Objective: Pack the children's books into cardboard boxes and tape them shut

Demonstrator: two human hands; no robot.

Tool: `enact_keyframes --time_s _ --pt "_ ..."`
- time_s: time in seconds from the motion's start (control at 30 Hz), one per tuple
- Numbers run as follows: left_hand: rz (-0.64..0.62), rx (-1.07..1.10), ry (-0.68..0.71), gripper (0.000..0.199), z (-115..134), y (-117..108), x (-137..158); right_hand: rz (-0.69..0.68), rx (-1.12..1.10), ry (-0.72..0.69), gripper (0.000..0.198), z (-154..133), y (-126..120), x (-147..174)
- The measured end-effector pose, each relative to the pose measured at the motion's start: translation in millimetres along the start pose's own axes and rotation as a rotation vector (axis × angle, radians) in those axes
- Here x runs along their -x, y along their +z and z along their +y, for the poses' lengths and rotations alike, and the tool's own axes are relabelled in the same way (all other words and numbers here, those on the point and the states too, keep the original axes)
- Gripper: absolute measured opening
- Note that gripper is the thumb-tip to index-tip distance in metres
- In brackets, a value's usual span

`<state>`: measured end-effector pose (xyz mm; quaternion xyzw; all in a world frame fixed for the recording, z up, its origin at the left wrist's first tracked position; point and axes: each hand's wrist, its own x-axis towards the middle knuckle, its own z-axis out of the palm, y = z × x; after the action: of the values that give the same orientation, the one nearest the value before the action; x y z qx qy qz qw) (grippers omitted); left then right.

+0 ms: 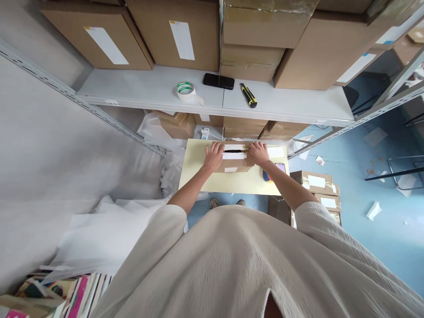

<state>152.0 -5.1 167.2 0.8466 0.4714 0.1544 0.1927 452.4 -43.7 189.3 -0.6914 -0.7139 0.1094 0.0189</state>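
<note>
A small cardboard box [238, 166] sits on the pale yellow tabletop [195, 170] in front of me. Between two white strips along its top runs a dark gap. My left hand [213, 157] grips the box's left end, fingers curled over the top. At the opposite end, my right hand [259, 153] holds the box in the same way, its fingertips bent over the upper edge. Just right of the box, partly behind my right forearm, lies a blue roll-shaped object [266, 176]. A phone [280, 168] rests beside it.
On the grey shelf [139, 88] ahead lie a tape roll [186, 89], a black phone [218, 81] and a box cutter [248, 95]. Cardboard boxes [192, 44] line it. Stacked cartons [318, 182] stand right of the table; white packing sheets [96, 234] and books [79, 293] are left.
</note>
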Motion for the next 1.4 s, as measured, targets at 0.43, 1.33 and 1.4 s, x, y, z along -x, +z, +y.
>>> enact_keyframes --time_s 0.43,1.33,1.4 --pt "-0.167 -0.129 0.055 0.075 9.4 30.1 25.4 0.096 -0.145 -0.017 0.058 0.2 41.0 44.6" --pt "-0.315 -0.116 0.002 0.08 -25.6 19.5 38.4 -0.211 -0.273 0.621 0.031 90.2 108.4 126.2" --pt "-0.314 -0.118 0.008 0.079 -26.0 20.5 38.3 -0.2 -0.275 0.631 0.032 92.1 103.0 127.2"
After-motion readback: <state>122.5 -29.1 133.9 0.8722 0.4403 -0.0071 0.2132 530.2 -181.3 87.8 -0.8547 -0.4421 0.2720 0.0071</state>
